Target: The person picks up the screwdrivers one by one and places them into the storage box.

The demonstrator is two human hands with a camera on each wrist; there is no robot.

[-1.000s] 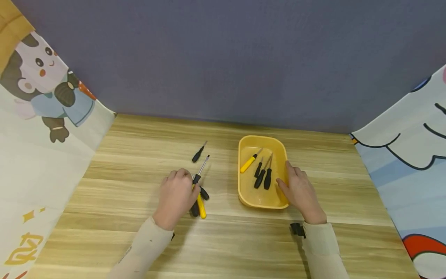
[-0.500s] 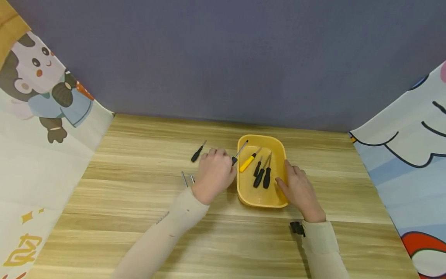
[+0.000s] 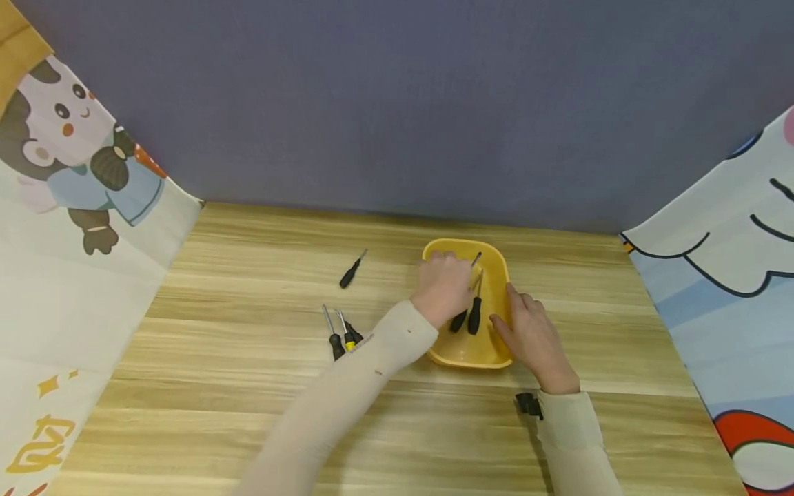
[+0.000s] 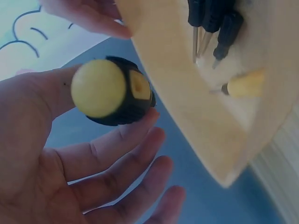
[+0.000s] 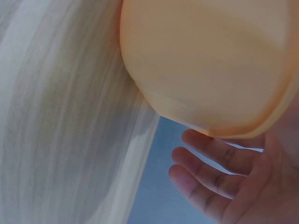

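Observation:
My left hand (image 3: 443,286) is above the yellow plastic tray (image 3: 474,355), pinching a screwdriver (image 4: 100,88) between thumb and index finger. Its black and yellow handle end faces the left wrist camera, and the tip shows past the hand in the head view. The other left fingers are spread loosely. My right hand (image 3: 536,337) holds the tray's right wall, thumb over the inside and fingers along the outside. Inside the tray lie several screwdrivers: black-handled ones (image 4: 215,18) and one with a yellow handle (image 4: 247,84). The left hand hides some of them in the head view.
A small black screwdriver (image 3: 350,275) lies on the wooden table (image 3: 248,331) left of the tray. Nearer, a black-handled screwdriver (image 3: 336,346) and a yellow-and-black one (image 3: 349,343) lie partly under the left sleeve. A grey panel (image 3: 397,124) stands behind the table.
My left hand has lifted the screwdriver from the pile on the table and carried it right, over the tray. The right hand has stayed at the tray's right side.

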